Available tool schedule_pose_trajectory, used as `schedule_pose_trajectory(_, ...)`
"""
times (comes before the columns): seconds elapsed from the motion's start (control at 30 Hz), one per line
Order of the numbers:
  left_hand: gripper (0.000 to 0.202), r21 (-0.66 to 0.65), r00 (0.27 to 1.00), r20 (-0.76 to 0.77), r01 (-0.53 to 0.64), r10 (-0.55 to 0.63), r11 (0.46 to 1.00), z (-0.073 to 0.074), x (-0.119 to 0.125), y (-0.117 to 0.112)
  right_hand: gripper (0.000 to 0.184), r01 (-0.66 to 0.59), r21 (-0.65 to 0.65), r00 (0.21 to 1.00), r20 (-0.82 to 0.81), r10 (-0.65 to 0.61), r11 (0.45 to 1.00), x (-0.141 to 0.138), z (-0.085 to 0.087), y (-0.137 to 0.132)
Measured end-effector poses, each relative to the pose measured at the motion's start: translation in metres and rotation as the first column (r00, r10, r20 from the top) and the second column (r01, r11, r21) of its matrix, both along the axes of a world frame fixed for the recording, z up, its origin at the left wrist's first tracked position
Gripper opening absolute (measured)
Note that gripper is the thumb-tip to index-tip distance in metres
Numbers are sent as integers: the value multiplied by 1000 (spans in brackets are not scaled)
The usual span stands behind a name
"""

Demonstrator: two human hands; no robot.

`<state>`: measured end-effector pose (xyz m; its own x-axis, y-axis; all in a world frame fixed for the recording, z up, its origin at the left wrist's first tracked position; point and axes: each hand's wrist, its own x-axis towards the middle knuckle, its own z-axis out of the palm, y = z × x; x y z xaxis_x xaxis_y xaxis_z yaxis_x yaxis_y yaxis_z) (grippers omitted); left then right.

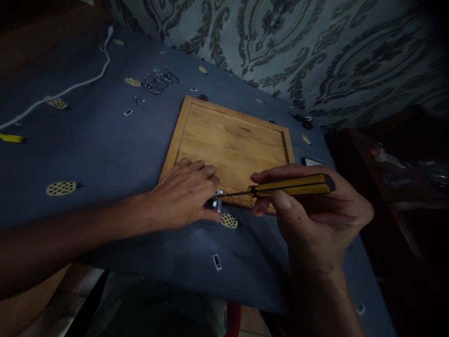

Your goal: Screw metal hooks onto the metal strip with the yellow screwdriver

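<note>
In my right hand [315, 215] is a screwdriver [293, 185] with a yellow and black handle, its thin shaft pointing left. The screwdriver's tip meets a small shiny metal fitting [217, 200] at the near edge of a framed wooden panel [235, 140]. My left hand [185, 194] rests over the panel's near left corner, fingers on the wood and thumb below the edge, gripping the fitting between them. The fitting is partly hidden by the fingers, and its exact kind cannot be made out. The panel lies flat on a blue patterned cloth.
Several metal fittings [159, 80] lie in a pile at the back left, with small loose pieces nearby. A white cable [75, 86] crosses the left side above a yellow object [12, 138]. On the right are a dark object [303, 120] and a phone-like item [312, 162]. A patterned wall covering [280, 42] stands behind.
</note>
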<state>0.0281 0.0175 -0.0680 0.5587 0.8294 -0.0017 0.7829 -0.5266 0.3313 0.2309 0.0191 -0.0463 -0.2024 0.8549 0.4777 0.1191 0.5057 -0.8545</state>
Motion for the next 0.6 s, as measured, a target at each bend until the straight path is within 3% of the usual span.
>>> schedule_pose_trajectory(0.4,51,-57,999,-43,-13,11,998,6,2,0,8,-7,-28,1000,14,8,1000,1,0,0)
schedule_pose_trajectory(0.6,50,-29,1000,-10,-15,15,999,4,1,-1,16,-16,-25,1000,6,17,1000,1,0,1)
